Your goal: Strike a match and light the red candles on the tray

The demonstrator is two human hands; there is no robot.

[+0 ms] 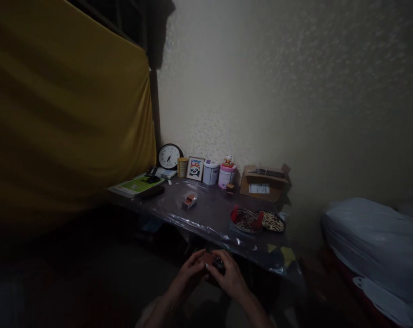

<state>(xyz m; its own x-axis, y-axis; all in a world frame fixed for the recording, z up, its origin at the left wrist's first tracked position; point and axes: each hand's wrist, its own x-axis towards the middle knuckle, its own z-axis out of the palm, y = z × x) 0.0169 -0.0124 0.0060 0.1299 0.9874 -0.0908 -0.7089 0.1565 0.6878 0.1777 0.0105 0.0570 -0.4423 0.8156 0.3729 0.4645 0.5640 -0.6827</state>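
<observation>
Just in front of the table's near edge, my two hands meet around a small reddish-brown flat piece point(208, 258), perhaps a little box. My left hand point(191, 269) grips its left side with curled fingers. From the other side my right hand point(228, 272) closes on it, fingers bent over the top. Something dark and shiny shows beneath the right fingers; I cannot make out what it is. On the table beyond lies a similar small brown box point(190, 200) on clear plastic. To the right, a round patterned tin point(244, 229) has two red pieces standing at its rim.
A plastic sheet covers the dark table point(206, 218). Along the back stand a clock point(170, 156), a panda picture frame point(195, 168), a white can point(211, 172), a pink can point(226, 176) and a cardboard box point(261, 186). A patterned lid point(272, 221) lies beside the tin.
</observation>
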